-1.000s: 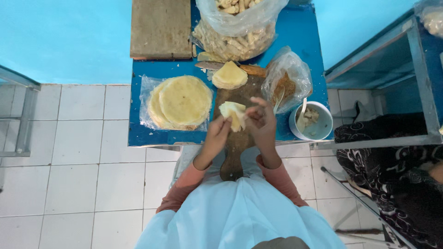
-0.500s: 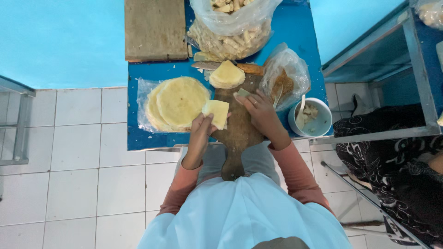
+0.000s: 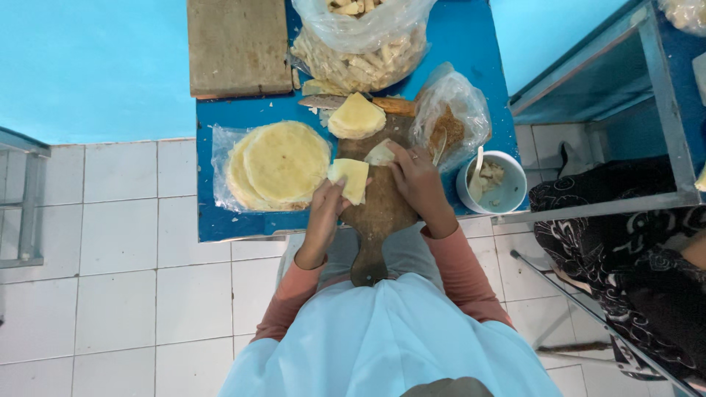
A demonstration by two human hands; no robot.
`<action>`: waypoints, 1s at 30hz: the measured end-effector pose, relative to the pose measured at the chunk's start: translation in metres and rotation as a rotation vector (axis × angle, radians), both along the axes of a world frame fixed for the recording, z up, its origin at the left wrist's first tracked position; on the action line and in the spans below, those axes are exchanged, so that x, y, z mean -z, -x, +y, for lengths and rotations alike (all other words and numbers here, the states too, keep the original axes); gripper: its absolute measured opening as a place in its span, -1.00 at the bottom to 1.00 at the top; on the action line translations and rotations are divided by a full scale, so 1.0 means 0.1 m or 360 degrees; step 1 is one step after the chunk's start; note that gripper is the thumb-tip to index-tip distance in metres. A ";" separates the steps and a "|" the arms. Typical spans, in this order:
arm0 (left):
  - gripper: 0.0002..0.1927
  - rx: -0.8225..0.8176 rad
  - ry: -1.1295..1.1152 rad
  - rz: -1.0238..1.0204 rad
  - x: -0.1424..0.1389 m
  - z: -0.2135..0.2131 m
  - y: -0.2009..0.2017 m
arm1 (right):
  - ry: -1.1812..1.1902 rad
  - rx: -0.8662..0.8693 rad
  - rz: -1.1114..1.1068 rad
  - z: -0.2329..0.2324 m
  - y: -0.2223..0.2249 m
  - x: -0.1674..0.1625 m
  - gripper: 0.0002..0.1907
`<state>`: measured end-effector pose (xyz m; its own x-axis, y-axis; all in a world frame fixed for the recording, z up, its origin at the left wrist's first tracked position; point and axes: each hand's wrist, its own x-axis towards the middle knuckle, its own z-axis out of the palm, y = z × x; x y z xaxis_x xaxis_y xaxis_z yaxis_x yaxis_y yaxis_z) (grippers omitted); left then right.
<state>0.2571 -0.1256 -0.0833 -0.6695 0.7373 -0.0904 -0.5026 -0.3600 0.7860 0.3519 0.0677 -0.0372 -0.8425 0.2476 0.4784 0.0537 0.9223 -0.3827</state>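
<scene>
Left hand (image 3: 326,208) gripping folded wrapper (image 3: 350,179) at wooden board (image 3: 379,209) left edge; right hand (image 3: 416,176) pinching a dough piece (image 3: 380,153) mid-board.

A white bowl (image 3: 496,192) (spoon inside) sits beside a grey board (image 3: 237,45) on the blue table (image 3: 471,44).

Paddle board (image 3: 379,213) on desk (image 3: 471,44), handle over near edge. Round flatbread stack (image 3: 279,163) left of board. Small wedge pile (image 3: 356,116) at board's far end. Crumb bag (image 3: 452,117) right of it; bowl (image 3: 493,184) right of board. Square board (image 3: 237,45) and bag of sticks (image 3: 364,44) at far side.
</scene>
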 end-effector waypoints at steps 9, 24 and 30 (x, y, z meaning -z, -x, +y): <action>-0.50 0.0033 -0.0046 0.0011 0.15 0.01 -0.02 | 0.0150 -0.0048 0.0237 0.10 0.14 -0.11 -0.52; -0.53 -0.0042 -0.0089 -0.0231 0.34 0.11 -0.14 | 0.0501 0.0108 0.0282 0.00 0.26 -0.05 -0.54; -0.76 -0.0234 0.0323 0.0887 0.03 0.09 -0.24 | 0.1436 -0.0127 0.0315 -0.57 -0.15 0.08 -0.43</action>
